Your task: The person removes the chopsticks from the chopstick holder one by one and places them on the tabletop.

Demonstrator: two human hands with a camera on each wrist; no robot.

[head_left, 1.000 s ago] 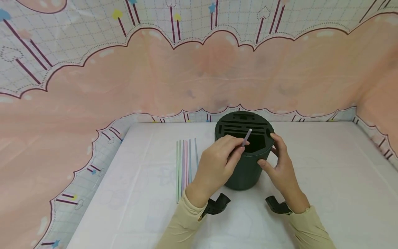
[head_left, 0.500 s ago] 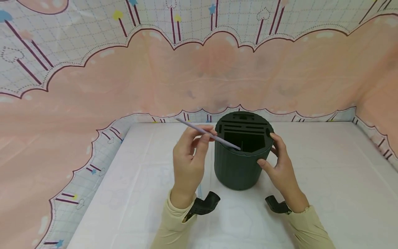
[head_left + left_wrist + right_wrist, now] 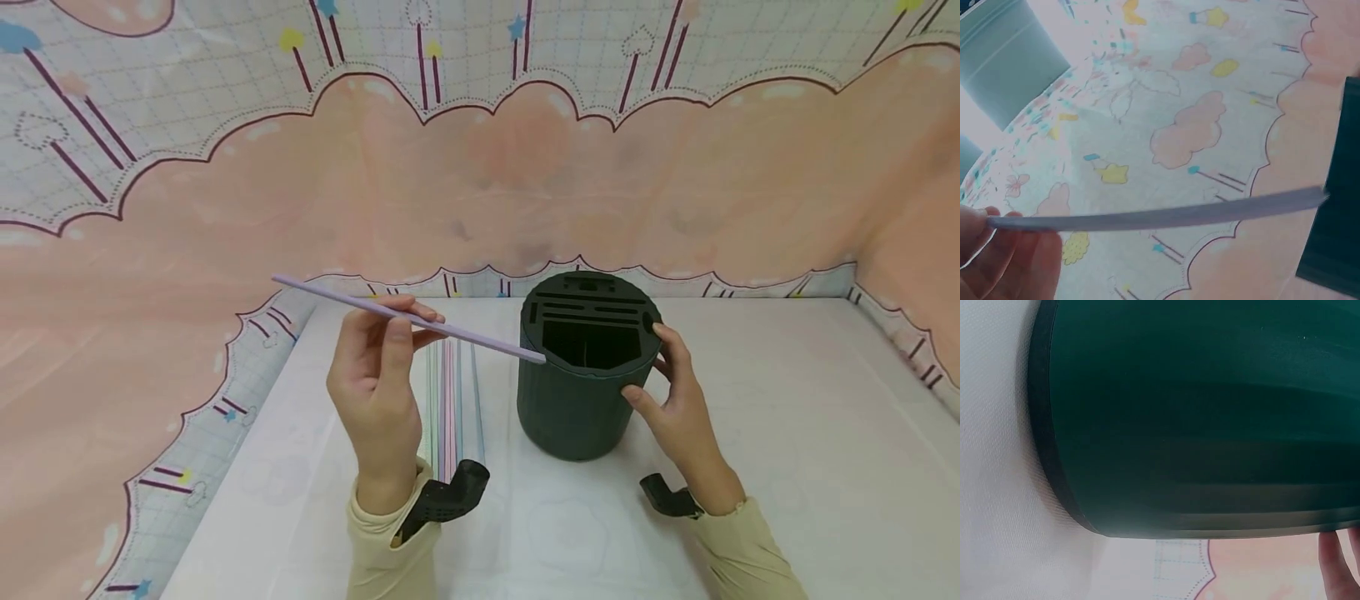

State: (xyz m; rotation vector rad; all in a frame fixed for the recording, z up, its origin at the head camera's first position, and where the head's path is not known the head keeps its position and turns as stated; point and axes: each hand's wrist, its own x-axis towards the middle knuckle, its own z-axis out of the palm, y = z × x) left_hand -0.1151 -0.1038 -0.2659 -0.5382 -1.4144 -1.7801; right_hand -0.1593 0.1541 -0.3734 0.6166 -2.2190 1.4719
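A dark green round holder (image 3: 587,367) with slots and a wide opening in its top stands on the white table (image 3: 787,433); its side fills the right wrist view (image 3: 1210,419). My right hand (image 3: 671,392) grips its right side. My left hand (image 3: 378,375) is raised left of the holder and pinches a lilac straw (image 3: 408,319), seen too in the left wrist view (image 3: 1154,215). The straw slants down to the right, its tip at the holder's left rim. Several pastel straws (image 3: 448,392) lie side by side on the table behind my left hand.
A pink and white patterned backdrop (image 3: 480,167) walls the table at the back and both sides. Black wrist camera mounts (image 3: 442,496) sit under each wrist.
My left hand pulled the lilac straw up out of the holder's opening and swung left, so the straw's tip is now at the left rim. The right hand stayed on the holder.
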